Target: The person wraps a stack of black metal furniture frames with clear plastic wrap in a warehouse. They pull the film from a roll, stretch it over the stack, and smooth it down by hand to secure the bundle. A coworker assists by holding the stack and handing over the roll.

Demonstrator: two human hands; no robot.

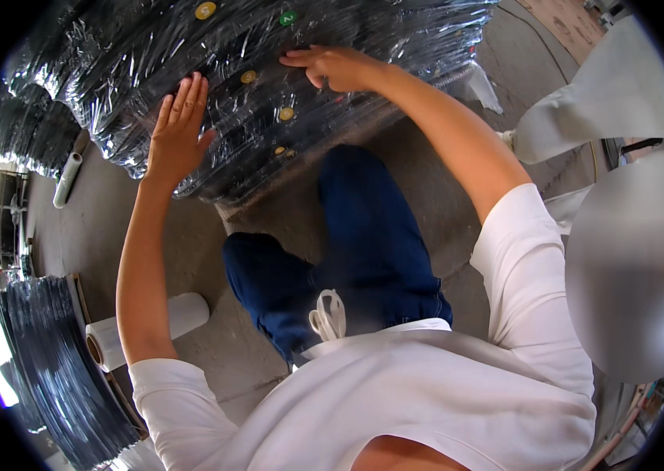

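Note:
In front of me rises a stack of dark goods bundled in clear stretch wrap (245, 118), shiny and wrinkled. My left hand (179, 129) lies flat against the left part of the wrap, fingers stretched and holding nothing. Farther right, my right hand (336, 69) touches the wrap with its index finger extended and its other fingers partly bent; nothing shows in it. Round yellow stickers (248, 77) and a green one (288, 18) dot the stack around my hands.
A white film roll (190, 312) lies on the floor by my left forearm, and a thinner roll (68, 180) lies beyond it. Another wrapped dark stack (61, 369) stands at left. Close on my right is a person in light clothing (614, 94). A cable (540, 43) crosses the floor.

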